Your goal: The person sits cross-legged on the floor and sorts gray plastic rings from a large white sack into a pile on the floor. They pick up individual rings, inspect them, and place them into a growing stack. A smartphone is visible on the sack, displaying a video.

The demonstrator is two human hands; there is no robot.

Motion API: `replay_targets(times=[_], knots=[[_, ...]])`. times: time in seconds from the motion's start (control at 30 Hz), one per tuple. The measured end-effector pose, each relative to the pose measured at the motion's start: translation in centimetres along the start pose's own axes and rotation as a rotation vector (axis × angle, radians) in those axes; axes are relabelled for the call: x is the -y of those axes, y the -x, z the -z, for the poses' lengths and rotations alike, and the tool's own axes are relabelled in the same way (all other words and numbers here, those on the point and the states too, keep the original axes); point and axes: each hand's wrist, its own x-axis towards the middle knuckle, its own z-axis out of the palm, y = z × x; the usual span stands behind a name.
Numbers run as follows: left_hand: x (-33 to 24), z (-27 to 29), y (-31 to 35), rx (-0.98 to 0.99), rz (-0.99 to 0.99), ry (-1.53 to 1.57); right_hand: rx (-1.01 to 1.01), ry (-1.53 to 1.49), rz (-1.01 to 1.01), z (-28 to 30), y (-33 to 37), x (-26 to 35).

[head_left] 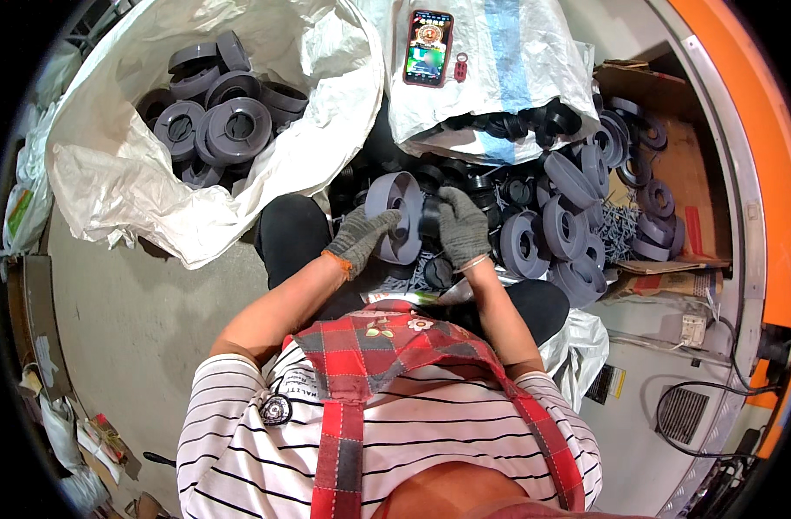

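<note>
At the upper left of the frame, a white sack lies open with grey plastic spools piled inside. At centre, your gloved left hand is closed around the rim of a grey spool held on edge, and your gloved right hand is clamped on a black ring pressed against that spool's hub. Above them, a phone rests on another white bag. To the right, loose grey spools are heaped.
</note>
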Motion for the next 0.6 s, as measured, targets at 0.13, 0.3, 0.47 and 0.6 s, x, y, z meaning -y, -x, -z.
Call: replay_targets(times=[0.13,0.3,0.47,0.6], knots=[[0.4,-0.1,0.1,0.143,0.031,0.262,0.284,-0.233,-0.046,-0.6,0.6,3.1],[0.4,0.4,0.3,0.109,-0.048,0.191,0.307,-0.269,0.0,-1.5,1.1,2.7],[0.4,1.0,0.1,0.107,-0.257,-0.262,0.331,-0.18,0.121,-1.0,1.4,3.0],[-1.2,0.2,1.2,0.099,-0.349,-0.56,0.281,-0.088,0.001,-1.2,1.1,2.0]])
